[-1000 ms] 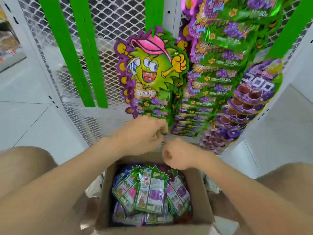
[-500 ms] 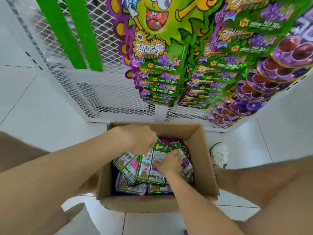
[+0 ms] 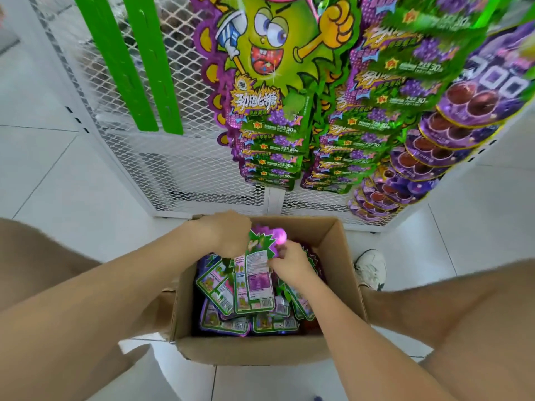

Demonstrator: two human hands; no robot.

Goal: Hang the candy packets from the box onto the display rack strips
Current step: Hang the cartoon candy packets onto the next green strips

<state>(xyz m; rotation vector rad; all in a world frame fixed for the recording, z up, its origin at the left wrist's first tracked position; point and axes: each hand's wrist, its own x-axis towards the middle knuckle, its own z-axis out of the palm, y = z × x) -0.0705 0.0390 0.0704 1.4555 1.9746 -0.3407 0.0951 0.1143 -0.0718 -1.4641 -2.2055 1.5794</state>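
Note:
An open cardboard box (image 3: 341, 273) on the floor holds several green and purple candy packets (image 3: 223, 322). Both hands are inside it. One packet (image 3: 257, 282) stands tilted up with its printed back toward me. My left hand (image 3: 228, 235) grips its upper left corner. My right hand (image 3: 289, 261) pinches its right edge near the pink top. Above the box, the display rack (image 3: 185, 175) carries a strip of hung packets (image 3: 275, 157) under a big green cartoon header, with more strips to the right.
Two bare green hanging strips (image 3: 127, 70) run down the white mesh rack at upper left. Purple gummy packets (image 3: 428, 157) hang at right. A white shoe (image 3: 370, 267) sits right of the box. My knees flank the box on the white tile floor.
The view dropped from the rack to the box. Both hands went down from the strip into the box and took hold of one packet, which now stands lifted above the others.

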